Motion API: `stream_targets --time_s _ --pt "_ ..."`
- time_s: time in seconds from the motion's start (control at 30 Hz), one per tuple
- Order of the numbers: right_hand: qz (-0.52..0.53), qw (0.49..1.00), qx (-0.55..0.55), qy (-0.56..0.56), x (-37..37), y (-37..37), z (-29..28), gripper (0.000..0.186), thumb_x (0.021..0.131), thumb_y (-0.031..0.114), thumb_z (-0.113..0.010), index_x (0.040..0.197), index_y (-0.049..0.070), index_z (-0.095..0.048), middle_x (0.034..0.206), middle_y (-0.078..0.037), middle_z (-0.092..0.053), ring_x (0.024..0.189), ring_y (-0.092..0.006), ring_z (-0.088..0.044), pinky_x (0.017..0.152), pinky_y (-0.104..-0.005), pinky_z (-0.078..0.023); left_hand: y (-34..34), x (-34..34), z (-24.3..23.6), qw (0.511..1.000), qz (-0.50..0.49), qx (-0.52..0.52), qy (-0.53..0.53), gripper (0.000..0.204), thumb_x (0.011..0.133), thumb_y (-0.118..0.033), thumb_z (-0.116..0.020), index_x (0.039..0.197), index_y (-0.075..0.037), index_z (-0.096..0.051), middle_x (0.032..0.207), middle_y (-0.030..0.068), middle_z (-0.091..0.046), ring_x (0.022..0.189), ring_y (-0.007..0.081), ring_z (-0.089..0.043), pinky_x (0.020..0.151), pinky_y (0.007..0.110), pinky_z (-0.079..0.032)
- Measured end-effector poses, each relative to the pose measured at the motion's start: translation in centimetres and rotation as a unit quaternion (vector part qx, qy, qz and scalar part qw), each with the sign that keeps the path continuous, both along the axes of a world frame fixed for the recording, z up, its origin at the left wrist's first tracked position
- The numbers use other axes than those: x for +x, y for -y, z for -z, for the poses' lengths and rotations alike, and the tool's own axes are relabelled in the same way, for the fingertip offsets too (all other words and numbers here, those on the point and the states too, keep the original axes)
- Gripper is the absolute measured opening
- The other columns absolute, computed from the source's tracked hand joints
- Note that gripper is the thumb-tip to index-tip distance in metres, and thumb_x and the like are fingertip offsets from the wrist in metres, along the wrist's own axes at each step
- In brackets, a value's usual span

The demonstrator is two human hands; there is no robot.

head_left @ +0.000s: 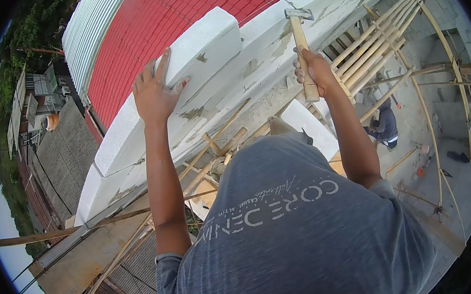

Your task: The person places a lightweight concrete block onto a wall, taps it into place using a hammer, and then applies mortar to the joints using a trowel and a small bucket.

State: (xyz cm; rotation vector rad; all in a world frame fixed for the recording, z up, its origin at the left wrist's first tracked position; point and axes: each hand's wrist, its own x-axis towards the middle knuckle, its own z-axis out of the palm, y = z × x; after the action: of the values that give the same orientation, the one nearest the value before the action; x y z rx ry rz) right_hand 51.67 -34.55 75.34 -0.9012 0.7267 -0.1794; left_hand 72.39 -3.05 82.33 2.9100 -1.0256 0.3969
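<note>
My right hand (pixel 316 71) is wrapped round the wooden handle of a hammer (pixel 298 34). The hammer's metal head is up beside the wall's upper edge; whether it touches the wall I cannot tell. My left hand (pixel 155 93) lies with its fingers spread on a white block (pixel 204 44), thumb pointing toward the right. That block forms the top course of a white block wall (pixel 256 67) with grey mortar smears and chipped spots. Its right end stands higher than the wall portion to its right.
Beyond the wall lies a red roof (pixel 179 17) with white corrugated sheeting. Bamboo poles (pixel 375 42) form scaffolding at right. Below it, a person in dark clothes (pixel 384 125) crouches on the concrete floor. A white panel (pixel 306 125) lies below my right hand. A wooden pole (pixel 69 231) juts out left.
</note>
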Motion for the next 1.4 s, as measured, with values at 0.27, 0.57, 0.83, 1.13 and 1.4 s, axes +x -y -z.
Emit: stream_targets --time_s 0.27,0.57,0.83,1.13,1.4 --pt "-0.314 0.948 -0.025 -0.052 5.1 0.6 1.0 0.032 0.103 0.028 -0.053 0.126 0.004 -0.051 0.072 -0.001 -0.050 0.052 -0.0102 -0.047 0.042 -0.0250 -0.041 -0.4 0.2 0.5 1.000 -0.004 -0.022 -0.001 0.087 0.072 -0.055 -0.082 0.149 -0.039 -0.047 0.136 0.0089 -0.058 0.116 0.0310 -0.057 0.101 0.045 -0.046" --pt "-0.333 0.941 -0.029 -0.058 4.7 1.0 0.6 0.031 0.102 0.030 -0.057 0.121 0.006 -0.049 0.070 0.000 -0.051 0.045 -0.0091 -0.045 0.038 -0.0259 -0.041 -0.4 0.1 0.8 0.999 0.009 -0.028 0.022 0.088 0.071 -0.056 -0.082 0.150 -0.038 -0.046 0.133 0.0102 -0.059 0.115 0.0326 -0.057 0.098 0.046 -0.047" --pt "-0.356 0.927 -0.099 -0.062 5.4 1.5 0.0 0.033 0.099 0.029 -0.062 0.118 0.005 -0.050 0.073 -0.002 -0.051 0.049 -0.0094 -0.046 0.039 -0.0258 -0.041 -0.2 0.3 0.8 0.999 0.011 -0.032 0.036 0.087 0.071 -0.055 -0.082 0.149 -0.037 -0.048 0.131 0.0109 -0.059 0.114 0.0320 -0.057 0.099 0.045 -0.046" --pt "-0.328 0.940 -0.069 -0.064 4.8 1.1 1.3 0.034 0.100 0.029 -0.062 0.126 0.008 -0.054 0.065 0.001 -0.052 0.044 -0.0078 -0.045 0.037 -0.0245 -0.039 -0.3 0.4 1.0 0.999 0.000 -0.025 0.046 0.088 0.069 -0.058 -0.083 0.148 -0.041 -0.048 0.132 0.0054 -0.058 0.113 0.0271 -0.056 0.100 0.043 -0.046" --pt "-0.241 0.970 -0.006 -0.022 4.6 1.7 1.1 0.031 0.098 0.029 -0.066 0.117 0.008 -0.054 0.066 0.001 -0.052 0.044 -0.0072 -0.046 0.036 -0.0235 -0.037 0.0 0.3 0.7 0.998 0.005 -0.031 0.046 0.088 0.069 -0.056 -0.083 0.148 -0.042 -0.048 0.132 0.0060 -0.058 0.113 0.0269 -0.056 0.099 0.043 -0.046"
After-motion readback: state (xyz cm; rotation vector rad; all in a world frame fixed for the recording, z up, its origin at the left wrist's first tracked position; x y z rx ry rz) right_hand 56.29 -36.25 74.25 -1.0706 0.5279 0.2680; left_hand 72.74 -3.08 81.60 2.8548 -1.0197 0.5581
